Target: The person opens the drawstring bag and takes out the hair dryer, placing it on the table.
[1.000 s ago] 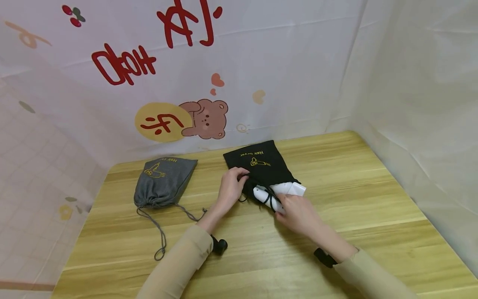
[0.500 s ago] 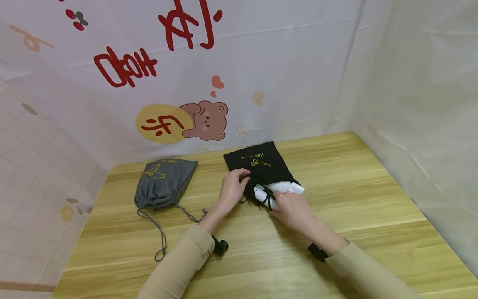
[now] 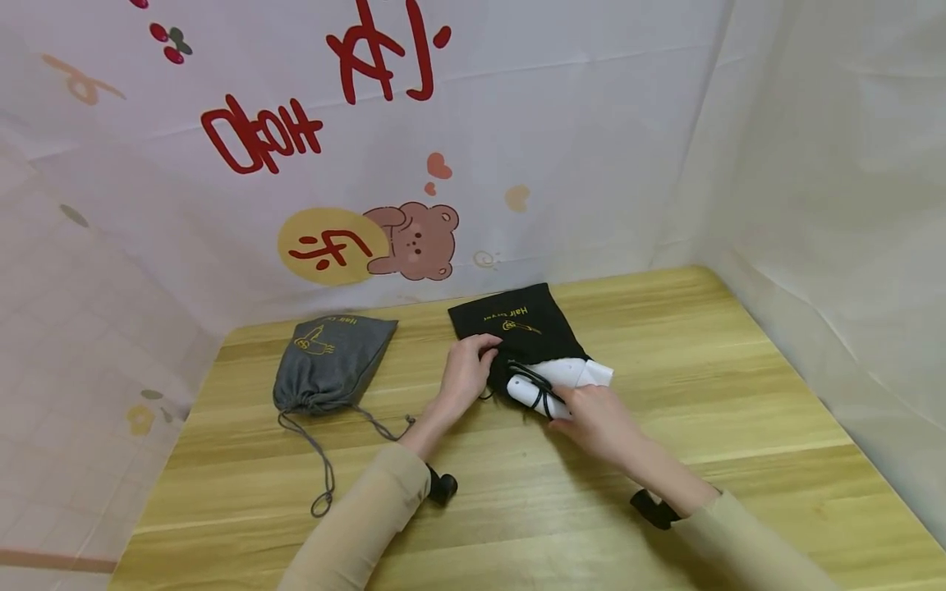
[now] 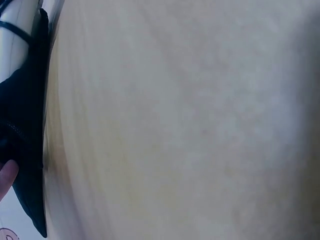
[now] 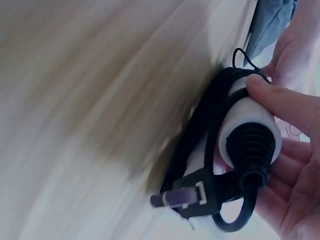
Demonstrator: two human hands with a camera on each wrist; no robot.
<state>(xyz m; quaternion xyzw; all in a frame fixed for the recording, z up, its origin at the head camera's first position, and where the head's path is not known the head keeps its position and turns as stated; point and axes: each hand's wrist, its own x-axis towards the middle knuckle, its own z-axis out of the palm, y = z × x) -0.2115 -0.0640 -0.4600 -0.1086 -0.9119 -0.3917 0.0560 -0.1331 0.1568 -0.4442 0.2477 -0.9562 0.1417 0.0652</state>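
A white hair dryer [image 3: 565, 371] lies partly in the mouth of a black drawstring bag [image 3: 550, 316] with yellow "Hair Dryer" print. Its handle [image 3: 525, 390] is folded along the body, with a black cord [image 3: 545, 402] wrapped round it. My right hand [image 3: 602, 423] grips the handle, thumb on top. In the right wrist view, the handle's end [image 5: 267, 117] and a black plug [image 5: 192, 195] face the camera. My left hand [image 3: 466, 369] pinches the bag at the left side of its mouth. The left wrist view shows just one fingertip [image 4: 7, 172] against the black cloth.
To the left, a grey drawstring bag [image 3: 332, 361] with a similar print lies on the wooden table [image 3: 510, 517], its cords trailing toward the front. A printed white cloth [image 3: 576, 148] hangs behind the table, and pale cloth stands at both sides.
My right hand with the hair dryer's handle shifts slightly left, then back to the right. My left hand stays at the bag's mouth. The head view has moved a little.
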